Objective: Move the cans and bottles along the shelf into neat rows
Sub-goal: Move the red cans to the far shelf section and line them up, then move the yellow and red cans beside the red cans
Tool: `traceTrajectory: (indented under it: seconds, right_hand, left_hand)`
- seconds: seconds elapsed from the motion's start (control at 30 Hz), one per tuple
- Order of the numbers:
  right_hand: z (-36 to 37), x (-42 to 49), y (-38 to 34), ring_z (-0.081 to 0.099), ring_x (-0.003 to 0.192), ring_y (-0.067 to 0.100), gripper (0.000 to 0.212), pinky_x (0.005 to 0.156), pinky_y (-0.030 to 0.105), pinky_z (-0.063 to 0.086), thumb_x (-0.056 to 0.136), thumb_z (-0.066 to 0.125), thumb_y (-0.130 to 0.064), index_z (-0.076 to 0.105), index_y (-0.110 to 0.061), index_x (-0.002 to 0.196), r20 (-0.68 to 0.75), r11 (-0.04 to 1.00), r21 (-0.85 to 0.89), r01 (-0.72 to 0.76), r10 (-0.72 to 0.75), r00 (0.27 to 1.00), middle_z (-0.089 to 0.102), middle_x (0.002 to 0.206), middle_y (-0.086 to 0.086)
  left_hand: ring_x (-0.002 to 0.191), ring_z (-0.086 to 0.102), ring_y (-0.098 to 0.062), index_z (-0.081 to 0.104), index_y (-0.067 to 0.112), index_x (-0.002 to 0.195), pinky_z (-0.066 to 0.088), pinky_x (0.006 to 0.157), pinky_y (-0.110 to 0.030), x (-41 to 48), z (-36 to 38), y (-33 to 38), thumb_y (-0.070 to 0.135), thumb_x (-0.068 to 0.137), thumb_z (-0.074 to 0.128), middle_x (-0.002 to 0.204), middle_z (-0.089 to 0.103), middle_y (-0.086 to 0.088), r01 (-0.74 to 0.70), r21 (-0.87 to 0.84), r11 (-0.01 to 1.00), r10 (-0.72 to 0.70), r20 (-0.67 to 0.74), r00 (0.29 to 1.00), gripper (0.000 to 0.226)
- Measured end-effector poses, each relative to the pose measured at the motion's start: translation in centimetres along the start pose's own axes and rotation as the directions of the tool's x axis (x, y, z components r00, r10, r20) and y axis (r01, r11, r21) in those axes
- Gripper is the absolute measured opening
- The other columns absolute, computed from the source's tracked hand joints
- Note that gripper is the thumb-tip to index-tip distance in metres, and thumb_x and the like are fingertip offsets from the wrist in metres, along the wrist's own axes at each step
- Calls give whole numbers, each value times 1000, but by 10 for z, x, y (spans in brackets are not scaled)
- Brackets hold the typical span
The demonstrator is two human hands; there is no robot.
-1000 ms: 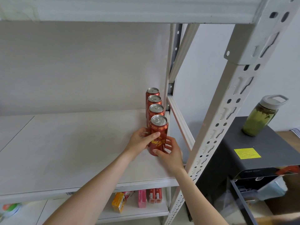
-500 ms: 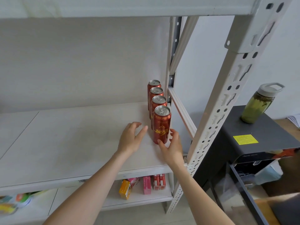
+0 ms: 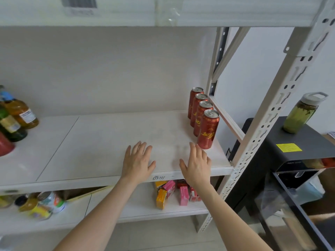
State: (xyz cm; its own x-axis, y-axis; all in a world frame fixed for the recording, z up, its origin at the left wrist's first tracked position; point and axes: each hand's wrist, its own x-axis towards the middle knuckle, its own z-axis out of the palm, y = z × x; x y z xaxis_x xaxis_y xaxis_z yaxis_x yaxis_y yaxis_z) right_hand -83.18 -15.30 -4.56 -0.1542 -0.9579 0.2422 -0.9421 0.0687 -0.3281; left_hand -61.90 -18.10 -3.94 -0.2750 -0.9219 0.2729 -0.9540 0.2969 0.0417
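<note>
On the middle shelf [image 3: 108, 138], at its right end, four red cans [image 3: 200, 113] stand upright in a single file that runs from the back wall toward you, each close against the next. The front can [image 3: 208, 131] stands nearest the shelf's front edge, close to the perforated white post [image 3: 268, 113].

Your right hand [image 3: 196, 163] lies flat over the shelf's front part, palm down, fingers straight and slightly spread, holding nothing. Its fingertips point at the base of the front can and sit just to the can's left; you cannot tell from this view whether they touch it. Your left hand [image 3: 137, 162] is likewise flat and empty, fingers spread, palm down on the bare board, well to the left of the cans and beside your right hand.

At the far left end of the same shelf stands a cluster of bottles [image 3: 20, 115], amber and green among them, well apart from both hands.

Below, the lower shelf [image 3: 141, 209] carries yellow and pink cartons [image 3: 169, 192]. To the right of the rack, a drinking bottle [image 3: 301, 115] with greenish contents stands on a black cabinet [image 3: 290, 138].
</note>
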Motion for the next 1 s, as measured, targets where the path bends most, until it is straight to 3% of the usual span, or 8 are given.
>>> traceTrajectory:
  seconds: [0.27,0.47,1.0]
  right_hand:
    - [20,-53,-93,23,145,29,70,114,51,24,97,36,-54,12,-21,153,106,987,-114,115,-103,989,22,160,8]
    - [32,-77,-158,20,146,28,69,116,53,21,98,35,-53,9,-20,153,147,974,-117,196,-178,973,18,161,8]
    - [96,-73,-331,25,144,29,67,115,53,22,97,35,-55,11,-23,151,198,947,-78,312,-292,936,22,159,5]
  left_hand:
    - [138,40,-33,54,11,133,29,111,-57,-80,-31,-85,39,88,64,142,51,-13,56,56,997,-57,8,998,53]
    - [145,27,-29,40,18,144,20,117,-53,-126,-46,-142,47,95,49,154,37,-9,113,107,988,-117,38,992,58]
    - [146,24,-26,31,22,146,19,118,-52,-170,-77,-302,49,96,43,156,32,-5,261,173,950,-271,37,962,59]
